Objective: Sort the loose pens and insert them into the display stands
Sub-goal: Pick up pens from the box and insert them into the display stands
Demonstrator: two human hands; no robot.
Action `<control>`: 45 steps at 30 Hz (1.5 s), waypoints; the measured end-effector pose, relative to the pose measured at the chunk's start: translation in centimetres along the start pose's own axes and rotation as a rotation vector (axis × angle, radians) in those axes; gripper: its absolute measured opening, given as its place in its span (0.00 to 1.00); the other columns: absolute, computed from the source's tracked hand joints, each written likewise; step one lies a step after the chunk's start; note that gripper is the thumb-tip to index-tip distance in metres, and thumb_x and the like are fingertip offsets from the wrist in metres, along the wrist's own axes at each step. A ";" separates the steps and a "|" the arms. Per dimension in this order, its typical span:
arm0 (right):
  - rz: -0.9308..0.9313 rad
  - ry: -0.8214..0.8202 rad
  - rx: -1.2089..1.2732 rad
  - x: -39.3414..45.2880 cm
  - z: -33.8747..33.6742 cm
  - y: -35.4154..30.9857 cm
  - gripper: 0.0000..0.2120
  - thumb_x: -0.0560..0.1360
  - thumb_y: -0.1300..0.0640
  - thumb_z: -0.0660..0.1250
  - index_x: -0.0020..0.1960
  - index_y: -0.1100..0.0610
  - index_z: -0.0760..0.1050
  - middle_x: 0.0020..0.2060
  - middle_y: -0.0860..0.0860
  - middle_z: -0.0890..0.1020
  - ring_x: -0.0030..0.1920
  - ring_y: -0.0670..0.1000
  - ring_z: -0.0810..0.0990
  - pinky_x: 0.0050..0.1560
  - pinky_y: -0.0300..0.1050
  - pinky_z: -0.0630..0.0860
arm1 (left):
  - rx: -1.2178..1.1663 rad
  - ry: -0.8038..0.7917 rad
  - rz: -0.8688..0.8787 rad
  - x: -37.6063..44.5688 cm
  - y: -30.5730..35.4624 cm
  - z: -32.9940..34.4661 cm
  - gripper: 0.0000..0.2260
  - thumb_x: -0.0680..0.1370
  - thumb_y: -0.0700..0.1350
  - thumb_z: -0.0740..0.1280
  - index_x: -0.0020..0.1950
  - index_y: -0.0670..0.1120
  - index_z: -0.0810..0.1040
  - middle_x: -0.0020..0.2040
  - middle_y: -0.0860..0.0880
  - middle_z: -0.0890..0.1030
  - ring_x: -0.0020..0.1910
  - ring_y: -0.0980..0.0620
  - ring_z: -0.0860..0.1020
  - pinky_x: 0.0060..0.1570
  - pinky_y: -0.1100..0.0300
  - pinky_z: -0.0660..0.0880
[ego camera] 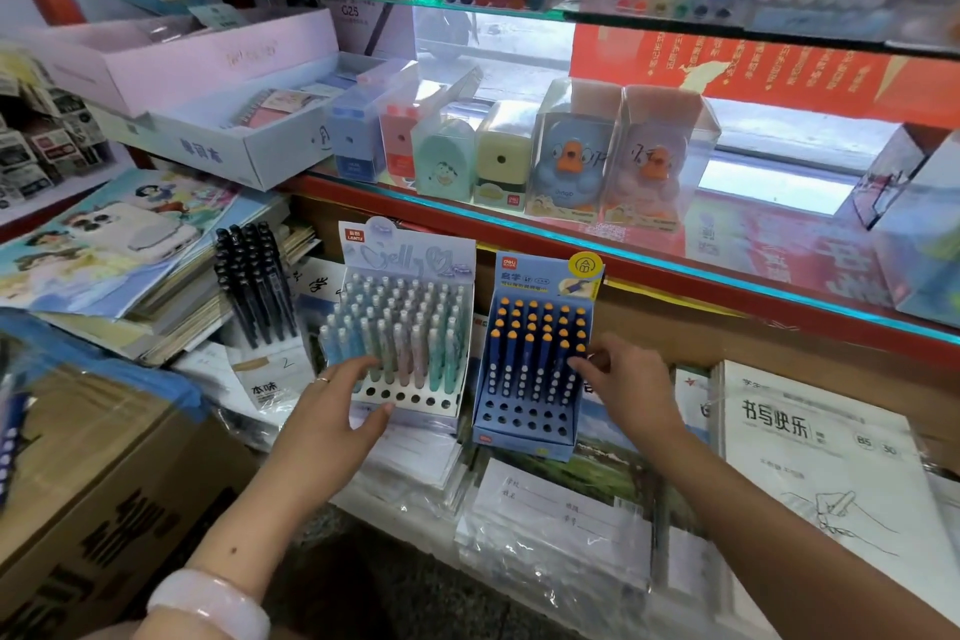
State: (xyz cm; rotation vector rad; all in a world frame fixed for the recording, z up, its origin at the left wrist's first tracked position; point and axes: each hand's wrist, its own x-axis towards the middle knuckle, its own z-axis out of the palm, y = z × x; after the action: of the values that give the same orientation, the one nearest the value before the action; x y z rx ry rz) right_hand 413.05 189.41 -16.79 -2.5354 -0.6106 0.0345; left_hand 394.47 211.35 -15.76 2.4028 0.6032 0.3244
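The left hand point(340, 411) lies at the front left corner of the pastel pen stand point(405, 327), fingers fairly straight and spread, thumb under the stand's front edge and fingertips against the lowest pens; it holds no pen that can be seen, and a ring sits on 1 finger and a pale bangle point(210, 603) on the wrist. The right hand point(631, 390) reaches to the right side of the blue pen stand point(535, 359), its fingers bent toward the outermost pens there; whether it pinches a pen or only touches the stand's edge cannot be told. The 2 stands sit side by side on stacked wrapped notebooks point(556, 530), the pastel one to the left with its pastel pens point(395, 322) filling the back rows and 1 row of holes open in front, the blue one to the right with navy pens with orange tips point(537, 333) in back and about 3 rows of bare holes in front. Further left stands a bunch of black pens point(254, 281) in a clear wrapped pack, beside piles of illustrated books point(119, 244). A cardboard box point(93, 499) sits at lower left. To the right lies a white writing workbook point(826, 457). Above, on a glass shelf point(649, 250), stand boxed pencil sharpeners, among them 2 duck-shaped ones point(613, 161).
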 end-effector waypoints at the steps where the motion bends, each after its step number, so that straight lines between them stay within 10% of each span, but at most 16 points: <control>1: -0.007 0.047 0.017 0.3 -0.9 -0.4 0.14 0.75 0.50 0.67 0.53 0.60 0.78 0.45 0.55 0.84 0.43 0.53 0.81 0.40 0.40 0.72 | -0.026 0.007 -0.012 -0.1 0.0 -0.2 0.21 0.77 0.47 0.65 0.69 0.51 0.66 0.65 0.51 0.71 0.63 0.55 0.68 0.56 0.64 0.62; 5: -0.135 0.127 0.191 2.1 -4.3 -4.1 0.12 0.74 0.52 0.69 0.54 0.57 0.77 0.42 0.49 0.82 0.44 0.47 0.80 0.46 0.39 0.75 | -0.110 0.057 -0.042 -0.1 0.5 -1.8 0.22 0.76 0.47 0.67 0.69 0.49 0.67 0.65 0.51 0.72 0.62 0.57 0.69 0.59 0.62 0.64; 18: -0.806 -0.355 -0.015 1.9 3.6 -26.0 0.21 0.75 0.47 0.67 0.66 0.51 0.70 0.57 0.49 0.79 0.54 0.48 0.78 0.56 0.45 0.75 | 0.171 0.370 -0.276 -5.6 -6.1 -19.0 0.21 0.78 0.49 0.64 0.70 0.50 0.65 0.66 0.50 0.71 0.65 0.51 0.69 0.58 0.58 0.66; 29: -0.866 -0.630 0.147 -2.6 15.4 -41.4 0.21 0.77 0.51 0.64 0.68 0.56 0.68 0.60 0.53 0.77 0.56 0.52 0.77 0.55 0.44 0.72 | 0.070 0.455 -0.785 -12.2 -17.8 -22.7 0.22 0.77 0.49 0.65 0.69 0.43 0.67 0.63 0.42 0.73 0.41 0.54 0.75 0.37 0.62 0.67; 33: -0.866 -0.696 0.106 -2.4 18.9 -43.7 0.22 0.77 0.50 0.65 0.68 0.55 0.68 0.58 0.53 0.78 0.54 0.52 0.78 0.54 0.44 0.74 | 0.029 0.405 -0.850 -11.0 -21.5 -22.2 0.22 0.77 0.50 0.65 0.68 0.43 0.66 0.64 0.42 0.73 0.58 0.45 0.74 0.49 0.59 0.69; 41: -0.736 -0.720 0.186 -0.6 23.2 -43.5 0.18 0.77 0.51 0.64 0.66 0.53 0.71 0.57 0.52 0.79 0.54 0.50 0.78 0.54 0.44 0.75 | 0.005 0.384 -0.973 -4.4 -26.6 -21.3 0.22 0.78 0.51 0.63 0.67 0.41 0.68 0.62 0.42 0.75 0.56 0.45 0.75 0.44 0.61 0.67; 45: -0.707 -0.693 0.282 0.2 23.3 -43.6 0.15 0.78 0.54 0.63 0.65 0.54 0.71 0.56 0.52 0.79 0.53 0.48 0.78 0.48 0.35 0.72 | 0.057 0.305 -1.018 -1.1 -28.3 -21.1 0.14 0.78 0.53 0.62 0.55 0.43 0.72 0.42 0.48 0.76 0.43 0.46 0.74 0.38 0.61 0.67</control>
State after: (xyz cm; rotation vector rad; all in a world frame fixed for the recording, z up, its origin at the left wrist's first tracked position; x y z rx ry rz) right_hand 391.75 233.95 -14.99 -1.8720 -1.6026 0.7039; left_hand 376.05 241.45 -17.56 1.7901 1.8547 0.2132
